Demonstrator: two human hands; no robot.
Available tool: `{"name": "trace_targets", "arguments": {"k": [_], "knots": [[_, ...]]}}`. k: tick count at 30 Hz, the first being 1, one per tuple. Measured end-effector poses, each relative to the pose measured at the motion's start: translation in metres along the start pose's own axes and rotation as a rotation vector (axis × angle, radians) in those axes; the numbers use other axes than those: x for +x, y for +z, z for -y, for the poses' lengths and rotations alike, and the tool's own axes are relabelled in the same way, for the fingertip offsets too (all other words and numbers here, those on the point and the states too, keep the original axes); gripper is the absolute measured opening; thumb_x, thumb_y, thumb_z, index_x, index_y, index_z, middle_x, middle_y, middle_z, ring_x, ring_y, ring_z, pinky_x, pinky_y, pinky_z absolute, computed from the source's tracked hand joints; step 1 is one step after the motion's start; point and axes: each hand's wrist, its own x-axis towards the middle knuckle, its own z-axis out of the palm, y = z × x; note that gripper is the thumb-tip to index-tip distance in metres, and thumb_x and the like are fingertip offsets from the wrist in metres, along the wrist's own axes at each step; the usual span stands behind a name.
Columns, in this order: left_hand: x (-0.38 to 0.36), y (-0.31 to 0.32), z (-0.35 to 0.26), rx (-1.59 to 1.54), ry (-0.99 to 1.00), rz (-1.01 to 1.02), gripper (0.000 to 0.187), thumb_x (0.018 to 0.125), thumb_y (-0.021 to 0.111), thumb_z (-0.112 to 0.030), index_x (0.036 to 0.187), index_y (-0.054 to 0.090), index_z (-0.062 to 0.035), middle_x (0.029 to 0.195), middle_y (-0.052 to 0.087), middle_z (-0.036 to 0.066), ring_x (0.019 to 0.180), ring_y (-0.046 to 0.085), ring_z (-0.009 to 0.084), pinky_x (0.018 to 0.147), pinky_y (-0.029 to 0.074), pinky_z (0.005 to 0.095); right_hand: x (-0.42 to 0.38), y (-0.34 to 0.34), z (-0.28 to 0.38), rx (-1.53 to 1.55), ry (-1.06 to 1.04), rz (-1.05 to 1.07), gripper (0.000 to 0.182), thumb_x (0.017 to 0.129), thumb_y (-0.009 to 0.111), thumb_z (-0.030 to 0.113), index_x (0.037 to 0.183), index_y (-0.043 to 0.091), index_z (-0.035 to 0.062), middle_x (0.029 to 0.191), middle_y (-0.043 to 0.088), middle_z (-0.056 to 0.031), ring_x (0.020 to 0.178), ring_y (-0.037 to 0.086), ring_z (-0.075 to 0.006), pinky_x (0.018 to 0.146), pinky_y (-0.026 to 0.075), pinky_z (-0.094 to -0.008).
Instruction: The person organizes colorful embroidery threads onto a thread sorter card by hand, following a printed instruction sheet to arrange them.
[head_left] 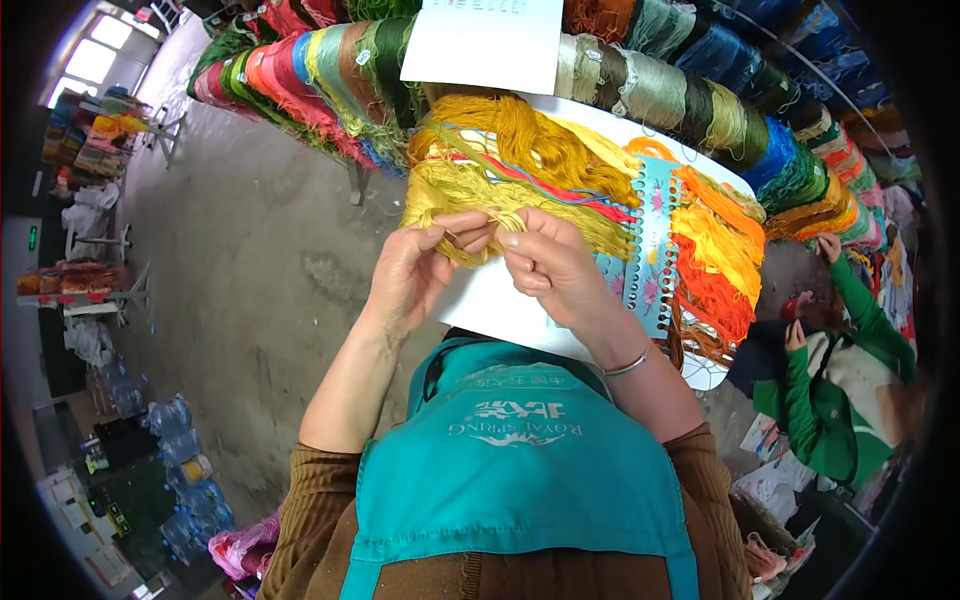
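Note:
My left hand and my right hand meet over a bundle of yellow threads, and both pinch strands of it between thumb and fingers. The threads lie on a white board in front of me. A light blue punched thread card sits to the right of my right hand, with orange and red threads knotted through its holes. A silver bangle circles my right wrist.
A long rack of coloured yarn skeins curves across the top, with a white paper sheet hanging over it. A person in a green jacket crouches at the right. Water bottles stand on the concrete floor at lower left.

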Motion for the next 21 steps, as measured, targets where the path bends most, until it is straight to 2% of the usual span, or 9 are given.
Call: {"name": "trace_targets", "arguments": {"k": [5,8,10,12,15,16,18,19,21], "knots": [[0.006,0.008,-0.011,0.05,0.001,0.018,0.045,0.095,0.046,-0.017,0.125,0.052,0.0161,0.133,0.054,0.023,0.123,0.054,0.0279,0.109,0.037,0.0378,0.008,0.02,0.0,-0.373,-0.123,-0.14,0.013,0.09,0.062,0.01,0.101,0.059,0.0025,0.083,0.063,0.0006,0.057,0.045,-0.0009,0.048,0.033,-0.0162],[0.008,0.015,-0.013,0.111,0.005,0.008,0.047,0.094,0.047,-0.02,0.125,0.053,0.0151,0.14,0.048,0.023,0.127,0.049,0.026,0.11,0.036,0.0378,0.012,0.038,-0.011,-0.473,-0.234,-0.186,0.012,0.087,0.067,0.008,0.098,0.067,0.0024,0.084,0.063,0.0047,0.078,0.054,-0.0017,0.066,0.043,-0.0199],[0.008,0.017,-0.014,0.199,0.007,-0.014,0.047,0.095,0.048,-0.021,0.125,0.053,0.0152,0.145,0.042,0.023,0.129,0.047,0.0248,0.11,0.036,0.0375,0.017,0.036,-0.024,-0.445,-0.266,-0.223,0.011,0.088,0.067,0.009,0.096,0.067,0.0031,0.081,0.062,0.005,0.073,0.052,-0.0013,0.062,0.041,-0.0195],[0.009,0.006,-0.017,0.238,-0.028,-0.037,0.047,0.094,0.049,-0.02,0.125,0.053,0.0144,0.14,0.047,0.023,0.127,0.05,0.0257,0.11,0.036,0.0385,0.02,0.032,-0.028,-0.419,-0.298,-0.258,0.01,0.088,0.067,0.011,0.095,0.066,0.0038,0.079,0.06,0.0053,0.069,0.05,-0.0008,0.059,0.039,-0.019],[0.012,-0.006,-0.025,0.107,-0.033,0.033,0.045,0.094,0.049,-0.021,0.124,0.056,0.0115,0.126,0.059,0.023,0.12,0.056,0.0298,0.109,0.037,0.0412,0.017,0.032,-0.02,-0.307,-0.316,-0.367,0.011,0.09,0.066,0.017,0.086,0.063,0.0072,0.065,0.048,0.0078,0.055,0.035,0.0004,0.047,0.025,-0.019],[0.013,-0.009,-0.029,0.106,-0.038,0.044,0.045,0.094,0.049,-0.021,0.124,0.056,0.0115,0.126,0.059,0.023,0.12,0.056,0.0298,0.109,0.037,0.0412,0.015,0.035,-0.014,-0.308,-0.324,-0.377,0.011,0.09,0.066,0.017,0.086,0.063,0.0072,0.065,0.048,0.0078,0.055,0.035,0.0004,0.047,0.025,-0.019],[0.016,-0.017,-0.04,-0.007,-0.099,0.137,0.039,0.095,0.047,-0.02,0.114,0.059,0.0118,0.117,0.063,0.023,0.117,0.059,0.0258,0.105,0.042,0.039,0.007,0.034,0.004,0.011,-0.089,-0.122,0.011,0.089,0.068,0.017,0.084,0.063,0.0081,0.064,0.046,0.0085,0.055,0.036,0.0006,0.047,0.025,-0.019],[0.016,-0.027,-0.046,-0.119,-0.156,0.161,0.035,0.093,0.048,-0.021,0.11,0.061,0.007,0.108,0.066,0.019,0.106,0.063,0.0256,0.102,0.044,0.0426,0.002,0.034,0.01,0.011,-0.103,-0.133,0.011,0.089,0.068,0.017,0.084,0.063,0.0081,0.064,0.046,0.0085,0.055,0.036,0.0006,0.047,0.025,-0.019],[0.015,-0.031,-0.067,-0.226,-0.139,-0.05,0.028,0.092,0.05,-0.021,0.103,0.063,0.0008,0.08,0.063,0.007,0.074,0.062,0.0175,0.079,0.053,0.0364,-0.01,0.034,0.02,-0.584,-0.166,-0.261,0.012,0.089,0.067,0.015,0.082,0.063,0.0059,0.066,0.049,0.0062,0.056,0.039,-0.0004,0.049,0.029,-0.0195]]}}
